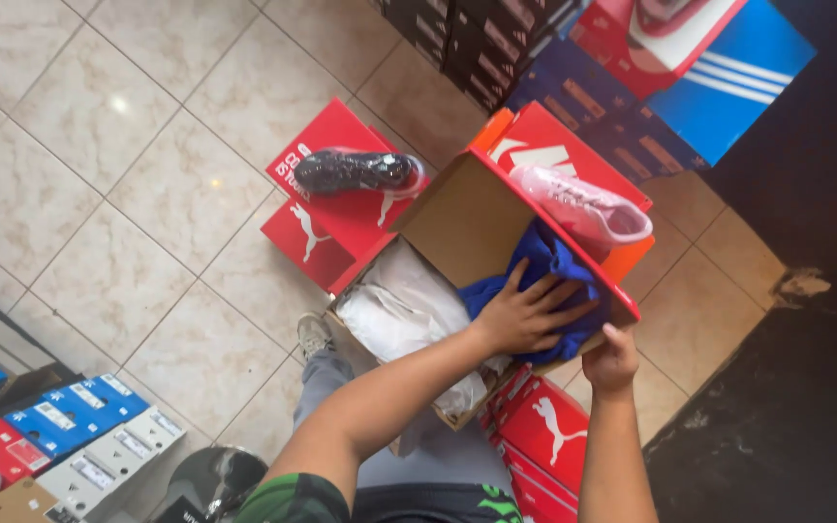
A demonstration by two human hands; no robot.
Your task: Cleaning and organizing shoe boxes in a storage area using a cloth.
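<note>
**Hands working soft blue cloth inside an open shoebox**

Fingers of the left hand (525,315) are spreading flat, not clenched, over a crumpled blue fabric bag (544,266), pressing it into the red-lidded cardboard shoebox (457,218). Creased white tissue paper (404,310) is lying just beside the cloth in the same box. The right hand (612,360) is curling closed around the box's red edge. A smooth pink shoe (583,205) is resting on the raised lid; a dark glossy shoe (356,171) is sitting on a flat red box (326,232) nearby.

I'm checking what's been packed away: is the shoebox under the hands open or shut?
Open. The shoebox has its red lid flipped up, showing white paper; the left hand presses a blue cloth inside.
</note>
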